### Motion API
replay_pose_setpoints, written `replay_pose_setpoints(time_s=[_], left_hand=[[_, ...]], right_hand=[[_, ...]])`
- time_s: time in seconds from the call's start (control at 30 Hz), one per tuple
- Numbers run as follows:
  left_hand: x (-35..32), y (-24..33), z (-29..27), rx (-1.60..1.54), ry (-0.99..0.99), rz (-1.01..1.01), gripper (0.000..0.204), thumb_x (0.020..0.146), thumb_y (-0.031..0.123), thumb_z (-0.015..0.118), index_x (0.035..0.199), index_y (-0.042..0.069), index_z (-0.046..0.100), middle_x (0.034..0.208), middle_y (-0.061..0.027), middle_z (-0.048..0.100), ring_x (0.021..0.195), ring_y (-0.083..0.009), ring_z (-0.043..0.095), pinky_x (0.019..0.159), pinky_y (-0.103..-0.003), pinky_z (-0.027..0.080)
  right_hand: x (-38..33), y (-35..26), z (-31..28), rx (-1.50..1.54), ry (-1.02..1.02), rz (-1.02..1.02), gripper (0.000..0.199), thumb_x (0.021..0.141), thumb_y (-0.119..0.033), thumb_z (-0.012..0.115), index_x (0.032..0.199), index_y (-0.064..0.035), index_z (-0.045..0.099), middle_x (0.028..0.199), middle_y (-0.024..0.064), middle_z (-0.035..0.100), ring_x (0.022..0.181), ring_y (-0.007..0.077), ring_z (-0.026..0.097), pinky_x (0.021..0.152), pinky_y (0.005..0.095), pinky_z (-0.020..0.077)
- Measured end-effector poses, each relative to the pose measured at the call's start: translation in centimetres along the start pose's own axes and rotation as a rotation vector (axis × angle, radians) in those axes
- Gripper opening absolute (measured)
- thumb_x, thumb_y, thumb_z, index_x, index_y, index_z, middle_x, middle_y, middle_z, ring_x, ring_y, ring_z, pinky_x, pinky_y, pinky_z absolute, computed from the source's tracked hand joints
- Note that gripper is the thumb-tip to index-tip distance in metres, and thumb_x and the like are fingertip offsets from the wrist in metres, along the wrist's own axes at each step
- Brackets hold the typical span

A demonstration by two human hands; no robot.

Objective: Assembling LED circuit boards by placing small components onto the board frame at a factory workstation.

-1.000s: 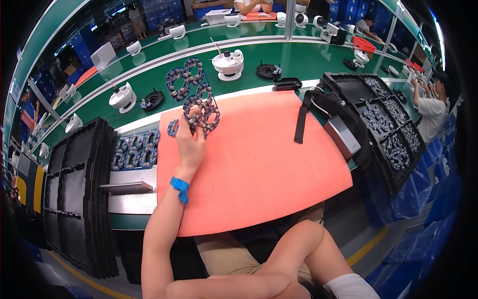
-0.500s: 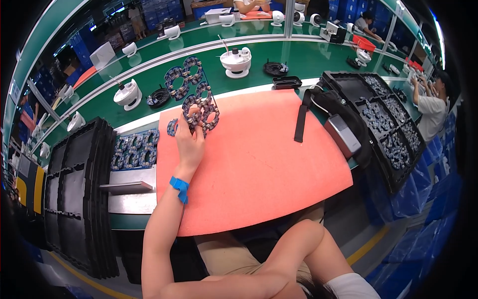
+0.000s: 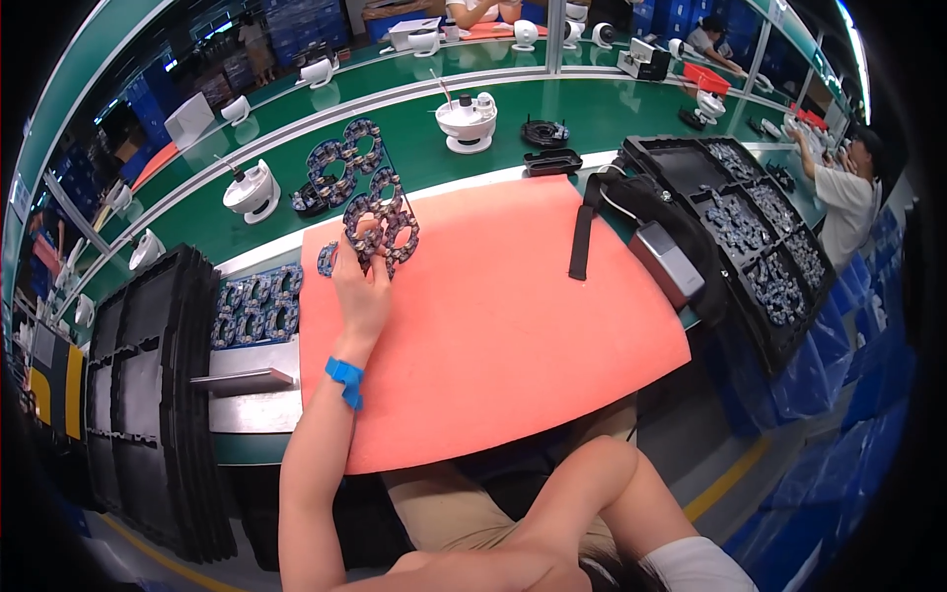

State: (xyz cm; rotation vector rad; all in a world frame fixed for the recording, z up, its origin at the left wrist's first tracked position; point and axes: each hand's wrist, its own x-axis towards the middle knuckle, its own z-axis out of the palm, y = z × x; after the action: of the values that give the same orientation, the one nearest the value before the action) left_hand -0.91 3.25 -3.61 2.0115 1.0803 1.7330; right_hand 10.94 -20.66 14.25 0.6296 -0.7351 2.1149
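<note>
My left hand (image 3: 362,296), with a blue band (image 3: 345,381) at its wrist, grips the lower edge of a panel of ring-shaped circuit boards (image 3: 382,219). The panel is tilted up above the far left part of a pink mat (image 3: 493,335). One small board piece (image 3: 327,259) shows just left of my fingers. More circuit boards (image 3: 256,306) lie in rows on the bench left of the mat. My right arm (image 3: 582,493) bends across the lower edge, and its hand is out of sight.
Black trays (image 3: 148,385) are stacked at left beside a metal plate (image 3: 242,381). At right lie a grey power bank (image 3: 666,264), a black strap (image 3: 583,242) and a black compartment tray (image 3: 730,222) of small parts. White housings (image 3: 467,123) stand on the green belt (image 3: 395,109). Co-workers sit beyond.
The view has shifted slightly, so the mat and trays sit further left. White housings on the belt have moved a little right relative to the mat. My left hand keeps its hold on the panel.
</note>
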Motion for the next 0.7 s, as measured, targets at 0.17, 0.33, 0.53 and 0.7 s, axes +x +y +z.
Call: replay_pose_setpoints(time_s=[0.17,0.33,0.53,0.7], left_hand=[[-0.05,0.34,0.08,-0.019,-0.002,-0.030,0.037,0.083,-0.014,0.051,0.116,0.001,0.053,0.091,-0.0091,0.062,0.077,-0.0164,0.061,0.071,-0.029,0.051],[-0.10,0.23,-0.01,-0.022,0.003,-0.011,0.036,0.082,-0.014,0.051,0.115,0.001,0.053,0.089,-0.0090,0.061,0.077,-0.0166,0.061,0.071,-0.029,0.051],[-0.02,0.38,-0.03,-0.020,-0.002,-0.011,0.036,0.082,-0.014,0.051,0.115,0.001,0.053,0.087,-0.0088,0.061,0.077,-0.0167,0.061,0.071,-0.029,0.051],[-0.05,0.53,-0.13,-0.017,0.002,-0.013,0.036,0.083,-0.014,0.051,0.116,0.001,0.053,0.088,-0.0089,0.061,0.076,-0.0167,0.061,0.071,-0.029,0.051]], right_hand=[[-0.13,-0.36,-0.05,-0.003,-0.006,0.004,0.043,0.097,-0.039,0.049,0.100,0.0032,0.043,0.091,0.0161,0.054,0.079,0.0243,0.058,0.082,0.0313,0.0509],[-0.10,-0.39,-0.19,-0.002,-0.012,0.009,0.043,0.097,-0.040,0.049,0.101,0.0031,0.042,0.091,0.0160,0.054,0.080,0.0243,0.058,0.082,0.0313,0.0507],[-0.15,-0.35,-0.37,-0.001,-0.024,0.020,0.043,0.097,-0.040,0.049,0.101,0.0031,0.042,0.091,0.0158,0.054,0.080,0.0244,0.058,0.082,0.0313,0.0506],[-0.03,-0.02,-0.64,0.007,-0.035,0.033,0.044,0.097,-0.040,0.049,0.102,0.0031,0.042,0.091,0.0157,0.054,0.080,0.0244,0.059,0.083,0.0312,0.0505]])
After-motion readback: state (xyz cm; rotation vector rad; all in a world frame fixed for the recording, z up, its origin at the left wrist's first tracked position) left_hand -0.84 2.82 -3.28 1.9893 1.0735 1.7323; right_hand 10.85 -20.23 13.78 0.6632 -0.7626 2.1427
